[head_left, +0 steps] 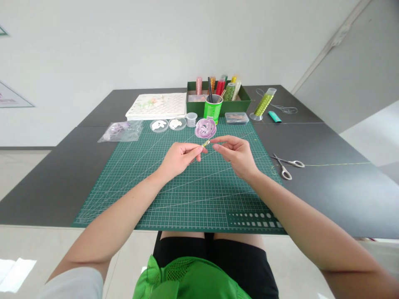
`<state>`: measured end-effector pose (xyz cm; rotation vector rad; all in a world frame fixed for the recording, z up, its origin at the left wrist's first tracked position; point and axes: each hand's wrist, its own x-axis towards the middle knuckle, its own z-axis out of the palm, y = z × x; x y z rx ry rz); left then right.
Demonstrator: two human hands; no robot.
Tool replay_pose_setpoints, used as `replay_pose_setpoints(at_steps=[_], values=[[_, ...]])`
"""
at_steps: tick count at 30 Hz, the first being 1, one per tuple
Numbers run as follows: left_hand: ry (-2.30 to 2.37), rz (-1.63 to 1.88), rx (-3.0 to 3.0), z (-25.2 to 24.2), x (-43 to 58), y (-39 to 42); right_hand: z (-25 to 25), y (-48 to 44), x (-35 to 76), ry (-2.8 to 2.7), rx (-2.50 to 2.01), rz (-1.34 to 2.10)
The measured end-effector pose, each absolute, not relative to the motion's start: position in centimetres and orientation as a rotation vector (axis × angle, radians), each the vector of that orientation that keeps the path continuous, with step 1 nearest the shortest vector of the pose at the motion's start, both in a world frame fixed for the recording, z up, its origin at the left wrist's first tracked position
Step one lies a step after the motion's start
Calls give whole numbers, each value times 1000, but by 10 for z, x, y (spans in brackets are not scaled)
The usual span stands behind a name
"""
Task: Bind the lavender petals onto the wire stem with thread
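Observation:
My left hand (181, 158) pinches a small slim piece (206, 143), green with a whitish tip, between thumb and fingers above the cutting mat. The piece is too small to name surely. My right hand (235, 153) is just right of it, index finger stretched toward its tip and thumb a little apart; whether the fingertip touches cannot be made out. Right beyond the hands sits a shallow dish of lilac petal-like pieces (205, 128). The green cutting mat (187, 199) lies under both hands.
Behind stand a green can with tools (213, 110), a green box of thread spools (218, 109), small dishes of white pieces (159, 125) and a white stack (157, 106). A plastic bag (121, 131) lies left. Scissors (288, 164) and an upright green spool (264, 104) are right.

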<state>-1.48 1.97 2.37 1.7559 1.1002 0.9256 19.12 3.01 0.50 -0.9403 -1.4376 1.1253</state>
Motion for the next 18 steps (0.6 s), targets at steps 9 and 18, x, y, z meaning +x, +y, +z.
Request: replay_pose_setpoints(at_steps=[9,18], values=[[1270,1007,1924,25,-16,19,10,28,202,-1944,-997,574],[1424,1027,1832,24,-20,23,14,20,204,-2276,-883,314]])
